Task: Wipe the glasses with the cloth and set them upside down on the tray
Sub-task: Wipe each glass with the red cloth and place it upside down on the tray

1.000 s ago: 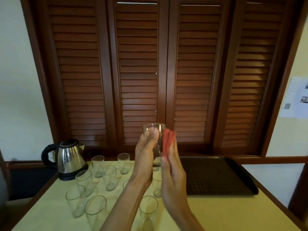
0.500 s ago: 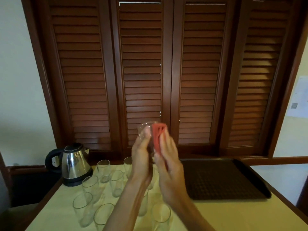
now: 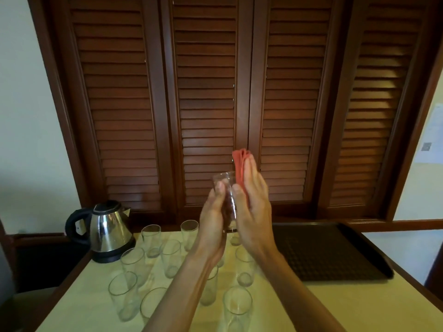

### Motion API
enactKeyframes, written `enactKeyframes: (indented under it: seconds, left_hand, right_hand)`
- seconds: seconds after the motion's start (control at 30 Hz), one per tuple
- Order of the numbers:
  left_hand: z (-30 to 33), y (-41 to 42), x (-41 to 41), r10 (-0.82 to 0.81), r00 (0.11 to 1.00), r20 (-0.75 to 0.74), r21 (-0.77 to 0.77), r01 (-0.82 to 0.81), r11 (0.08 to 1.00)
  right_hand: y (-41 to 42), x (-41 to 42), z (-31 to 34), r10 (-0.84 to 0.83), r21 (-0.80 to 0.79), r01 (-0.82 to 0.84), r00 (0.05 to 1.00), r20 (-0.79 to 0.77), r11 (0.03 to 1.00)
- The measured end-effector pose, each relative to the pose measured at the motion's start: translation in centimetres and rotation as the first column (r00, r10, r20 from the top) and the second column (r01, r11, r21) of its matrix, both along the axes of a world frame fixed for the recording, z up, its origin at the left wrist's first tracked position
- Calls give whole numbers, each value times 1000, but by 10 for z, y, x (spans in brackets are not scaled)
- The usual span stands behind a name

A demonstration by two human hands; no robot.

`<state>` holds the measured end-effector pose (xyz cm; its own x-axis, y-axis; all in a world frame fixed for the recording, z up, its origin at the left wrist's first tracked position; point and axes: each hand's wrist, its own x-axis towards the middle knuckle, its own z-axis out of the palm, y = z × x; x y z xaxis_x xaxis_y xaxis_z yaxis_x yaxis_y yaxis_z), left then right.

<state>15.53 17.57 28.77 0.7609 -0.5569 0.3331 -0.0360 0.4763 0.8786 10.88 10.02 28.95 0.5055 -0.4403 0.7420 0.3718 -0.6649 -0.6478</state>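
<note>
While the dark brown louvred wooden shutters (image 3: 206, 104) fill the wall at 12 o'clock, the pale yellow table (image 3: 340, 305) spreads below, with the black ribbed plastic tray (image 3: 330, 252) lying flat at 3 o'clock. The shiny steel electric kettle (image 3: 107, 232) with a black handle stands at 9 o'clock. A group of clear upright drinking glasses (image 3: 151, 239) stands mouth up from 8 to 6 o'clock.

Raised at the centre, the clear held glass (image 3: 226, 188) stands with its long axis near vertical, its rim uppermost. The left hand (image 3: 213, 221) rises from 6 o'clock, fingers curled round the glass's left side, gripping it. The right hand (image 3: 254, 212) stands edge-on, fingers straight and pointing up, pressing the folded red cloth (image 3: 241, 165) flat against the glass's right side.
</note>
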Motion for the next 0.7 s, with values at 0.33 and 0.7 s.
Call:
enactKeyframes:
  seconds: [0.33,0.7]
  left_hand:
    - [15,-10,6,60,998,2,35,-60,998]
    - [-24,-13,-21,117,993,20,158,-119,980]
  right_hand:
    - [-13,7,6,130,100,-127,991,-21,987]
    - [-17,-16,-28,182,145,-183,983,15,972]
